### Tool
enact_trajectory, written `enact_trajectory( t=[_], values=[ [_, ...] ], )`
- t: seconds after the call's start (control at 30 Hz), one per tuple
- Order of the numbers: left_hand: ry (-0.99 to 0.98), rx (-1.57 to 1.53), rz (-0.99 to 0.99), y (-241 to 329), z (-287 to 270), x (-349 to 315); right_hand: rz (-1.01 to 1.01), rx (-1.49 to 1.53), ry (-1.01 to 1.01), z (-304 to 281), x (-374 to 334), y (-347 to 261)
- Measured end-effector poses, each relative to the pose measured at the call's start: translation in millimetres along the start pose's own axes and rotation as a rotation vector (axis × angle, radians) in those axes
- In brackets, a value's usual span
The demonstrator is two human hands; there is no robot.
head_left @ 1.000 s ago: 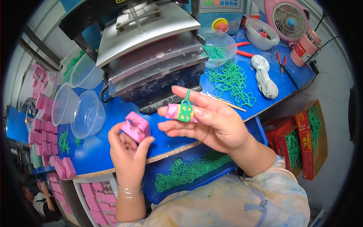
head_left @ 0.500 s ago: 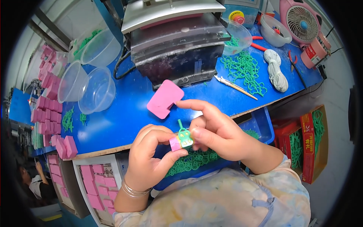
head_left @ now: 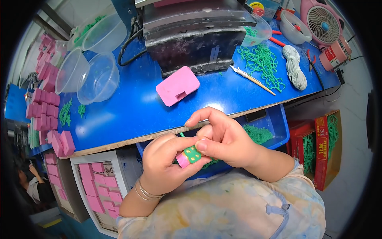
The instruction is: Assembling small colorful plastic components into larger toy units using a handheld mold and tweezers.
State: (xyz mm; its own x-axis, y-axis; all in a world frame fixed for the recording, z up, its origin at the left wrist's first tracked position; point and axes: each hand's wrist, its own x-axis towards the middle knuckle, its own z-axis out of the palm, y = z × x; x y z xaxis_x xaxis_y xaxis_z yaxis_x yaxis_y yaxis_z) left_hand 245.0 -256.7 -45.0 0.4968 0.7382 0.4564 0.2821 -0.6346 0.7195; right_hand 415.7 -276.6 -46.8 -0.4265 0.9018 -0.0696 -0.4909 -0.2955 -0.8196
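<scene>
Hands — two — on one green-pink piece, one notched pink block beyond.

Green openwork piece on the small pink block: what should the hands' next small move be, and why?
Perhaps ease the green openwork piece up with the right hand, since its thumb meets the piece's edge and the left hand holds the small pink block beneath.

On the table, the block lies before the machine, the bowl left, the cord hank right. Nearer me, my left hand and right hand, the piece between them, are above the tray.
</scene>
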Motion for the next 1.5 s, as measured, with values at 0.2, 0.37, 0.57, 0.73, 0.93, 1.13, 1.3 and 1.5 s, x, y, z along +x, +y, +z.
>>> enact_trajectory(
  t=[0.2, 0.37, 0.57, 0.73, 0.93, 1.13, 1.3, 1.5],
  values=[
    [0.035, -0.094, 0.054, -2.7, 1.8, -0.5, 0.004, 0.127, 0.022, 1.6, 0.1, 2.1],
    [0.029, -0.082, 0.078, -1.9, 1.4, -0.5, -0.003, 0.198, 0.013, -2.4, -0.5, 6.7],
    [0.053, -0.112, 0.093, -2.6, 1.8, -5.1, 0.008, 0.228, 0.034, 5.1, -3.6, 4.3],
    [0.075, -0.099, 0.120, -1.0, 1.2, -4.5, -0.041, 0.343, 0.008, 3.1, -6.7, 7.1],
    [0.087, -0.095, 0.129, -0.3, -0.2, -6.0, -0.115, 0.333, 0.048, 9.1, -7.2, 8.4],
    [0.059, -0.082, 0.161, -2.7, -2.0, -9.1, -0.162, 0.136, 0.070, 6.1, -11.4, 10.9],
    [0.304, -0.120, -0.075, -10.4, -23.1, -26.8, -0.480, 0.089, 0.292, -25.0, -13.1, -22.1],
    [0.048, -1.097, -0.802, -14.4, -33.1, -43.8, -0.243, -1.127, 0.545, -48.9, 3.0, -31.8]
  ],
)
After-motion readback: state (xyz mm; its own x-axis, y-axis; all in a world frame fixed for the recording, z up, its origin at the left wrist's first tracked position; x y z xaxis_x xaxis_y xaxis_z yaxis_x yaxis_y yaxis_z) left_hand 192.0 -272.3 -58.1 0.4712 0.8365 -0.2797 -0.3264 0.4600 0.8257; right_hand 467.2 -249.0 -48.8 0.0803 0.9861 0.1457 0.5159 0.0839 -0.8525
